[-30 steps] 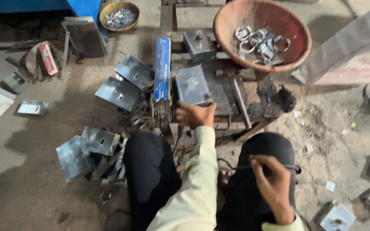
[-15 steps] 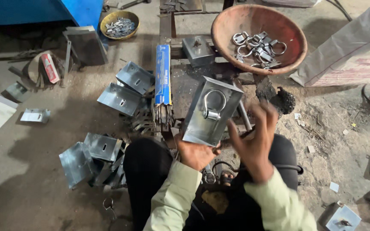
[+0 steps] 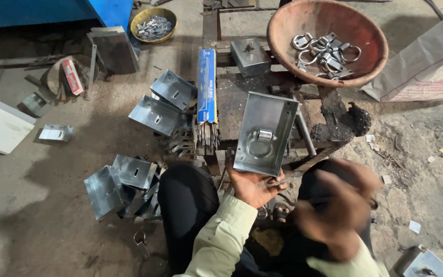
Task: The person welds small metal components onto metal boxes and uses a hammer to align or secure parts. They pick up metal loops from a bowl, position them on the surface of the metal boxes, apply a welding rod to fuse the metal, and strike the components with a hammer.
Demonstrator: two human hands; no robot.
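The left hand (image 3: 252, 185) holds a shallow metal tray (image 3: 265, 132) up by its near edge, fingers curled under the rim, so that the open side faces the camera. A metal ring (image 3: 260, 145) on a small clasp sits inside the tray, near the middle of its floor; whether it is fixed there or only resting cannot be told. The right hand (image 3: 342, 205) is a blur just beside the near right corner of the tray, apart from it, and whether it is clenched or holds anything cannot be told.

Judging by what lies about, the work is well under way but far from over. One tray has its ring in place. On the ground to the left lie two heaps of like trays (image 3: 162, 105) with only a slot showing and no ring visible, the nearer heap (image 3: 121, 184) beside the person's knee. A rusty bowl (image 3: 288, 56) at the far right edge of the low workbench (image 3: 232, 100) has a good many loose rings (image 3: 324, 48) in it, so plenty of fittings are left. A blue packet of rods (image 3: 207, 84) lies along the left edge of the bench, and another tray (image 3: 249, 55) stands at its far edge.
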